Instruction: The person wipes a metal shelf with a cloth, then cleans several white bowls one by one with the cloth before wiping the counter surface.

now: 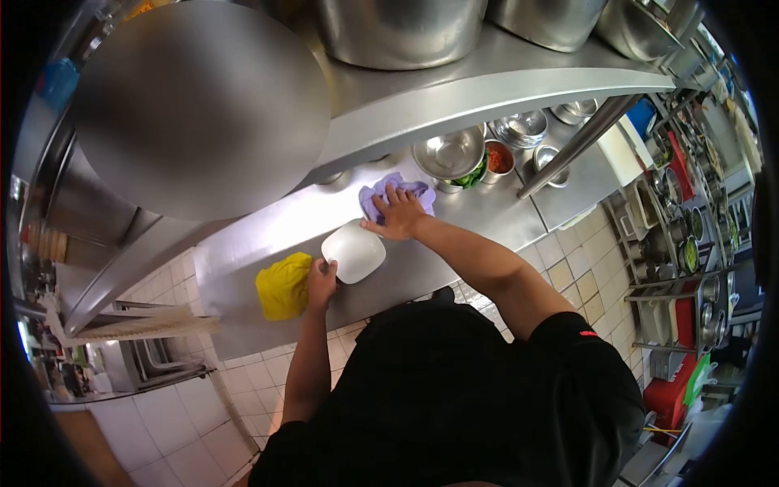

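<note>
On your smooth steel bench (499, 213), near its front edge, your left hand (321, 286) pinches the rounded-square, glossy white bowl (354, 251); your right hand (399, 215), fingers spread, covers crumpled purple cloth (419, 191); wrinkled yellow cloth (282, 286) lies leftward.

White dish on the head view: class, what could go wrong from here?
1. The left hand grips just one side of the white dish close to the counter's front edge, so a slip might send it to the floor.
2. The right hand lies on the purple cloth near the steel bowl and greens; a wide sweep could bump them.
</note>
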`<state>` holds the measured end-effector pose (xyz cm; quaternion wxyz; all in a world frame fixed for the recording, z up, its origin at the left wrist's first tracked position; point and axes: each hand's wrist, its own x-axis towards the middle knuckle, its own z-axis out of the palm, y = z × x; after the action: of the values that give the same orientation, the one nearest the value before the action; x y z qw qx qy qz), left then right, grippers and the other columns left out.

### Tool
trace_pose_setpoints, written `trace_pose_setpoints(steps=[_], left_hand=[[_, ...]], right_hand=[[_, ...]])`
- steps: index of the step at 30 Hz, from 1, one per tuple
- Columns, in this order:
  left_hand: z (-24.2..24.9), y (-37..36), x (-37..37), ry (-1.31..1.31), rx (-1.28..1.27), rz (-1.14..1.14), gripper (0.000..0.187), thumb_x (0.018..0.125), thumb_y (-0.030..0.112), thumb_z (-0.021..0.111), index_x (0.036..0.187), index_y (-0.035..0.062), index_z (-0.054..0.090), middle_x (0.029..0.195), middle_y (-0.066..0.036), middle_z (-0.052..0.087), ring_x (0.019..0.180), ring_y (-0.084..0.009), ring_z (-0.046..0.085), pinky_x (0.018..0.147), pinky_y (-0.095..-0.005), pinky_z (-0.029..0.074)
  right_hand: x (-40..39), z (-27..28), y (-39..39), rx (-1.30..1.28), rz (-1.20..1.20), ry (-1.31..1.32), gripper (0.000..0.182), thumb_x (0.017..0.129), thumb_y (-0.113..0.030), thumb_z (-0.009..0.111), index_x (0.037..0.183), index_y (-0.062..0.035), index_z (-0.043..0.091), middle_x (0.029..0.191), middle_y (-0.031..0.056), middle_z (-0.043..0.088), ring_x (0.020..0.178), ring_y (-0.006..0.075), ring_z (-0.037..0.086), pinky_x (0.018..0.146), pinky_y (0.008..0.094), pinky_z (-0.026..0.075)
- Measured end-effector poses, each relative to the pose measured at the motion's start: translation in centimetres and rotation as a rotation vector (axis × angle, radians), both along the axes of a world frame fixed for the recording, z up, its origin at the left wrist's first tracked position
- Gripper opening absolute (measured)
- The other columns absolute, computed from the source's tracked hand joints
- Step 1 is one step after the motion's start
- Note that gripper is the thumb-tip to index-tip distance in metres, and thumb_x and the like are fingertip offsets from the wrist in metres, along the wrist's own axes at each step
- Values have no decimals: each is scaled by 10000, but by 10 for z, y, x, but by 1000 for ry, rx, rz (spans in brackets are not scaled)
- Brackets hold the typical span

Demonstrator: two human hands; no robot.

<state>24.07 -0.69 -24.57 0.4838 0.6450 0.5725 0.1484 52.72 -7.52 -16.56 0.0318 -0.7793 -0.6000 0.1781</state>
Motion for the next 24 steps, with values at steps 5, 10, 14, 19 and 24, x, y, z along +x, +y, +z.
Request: trace_pose_setpoints(steps=[5, 10, 14, 19, 24], left_hand=[[-23, 7, 3, -49, 898, 6, 411, 927, 276, 720, 1197, -8, 597, 895, -171, 699, 685, -265, 691, 630, -377, 547], [42, 23, 73, -200, 560, -94, 224, 939, 228, 708, 994, 25, 630, 832, -139, 710, 771, -293, 708, 702, -390, 544], [47, 56, 144, 109, 404, -277, 414, 937, 435, 661, 952, 21, 655, 897, -185, 728, 861, -370, 715, 783, -448, 549], [32, 73, 173, 310, 381, -405, 399, 910, 399, 633, 941, 2, 660, 922, -224, 723, 911, -418, 702, 843, -495, 539], [42, 66, 179, 276, 575, -371, 337, 911, 341, 655, 912, 4, 638, 921, -226, 713, 917, -399, 700, 849, -491, 539]], right_hand=[[-3, -10, -17, 181, 88, -176, 1051, 841, -864, 419, 1531, -72, 396, 1537, 323, 359, 1397, 484, 404, 1149, 562, 316], [4, -14, -22, 298, 143, -52, 837, 826, -803, 547, 1249, -85, 622, 1230, 256, 590, 1123, 435, 605, 967, 542, 456], [11, -12, -24, 442, 196, -63, 757, 824, -775, 586, 1081, -71, 690, 1003, 213, 662, 922, 398, 675, 808, 502, 511], [20, 10, -43, 548, 195, 2, 706, 845, -742, 599, 966, -54, 699, 817, 165, 665, 759, 384, 672, 698, 466, 519], [21, 34, -91, 502, -152, 346, 609, 898, -642, 619, 925, -46, 742, 768, 173, 685, 735, 366, 689, 684, 469, 528]])
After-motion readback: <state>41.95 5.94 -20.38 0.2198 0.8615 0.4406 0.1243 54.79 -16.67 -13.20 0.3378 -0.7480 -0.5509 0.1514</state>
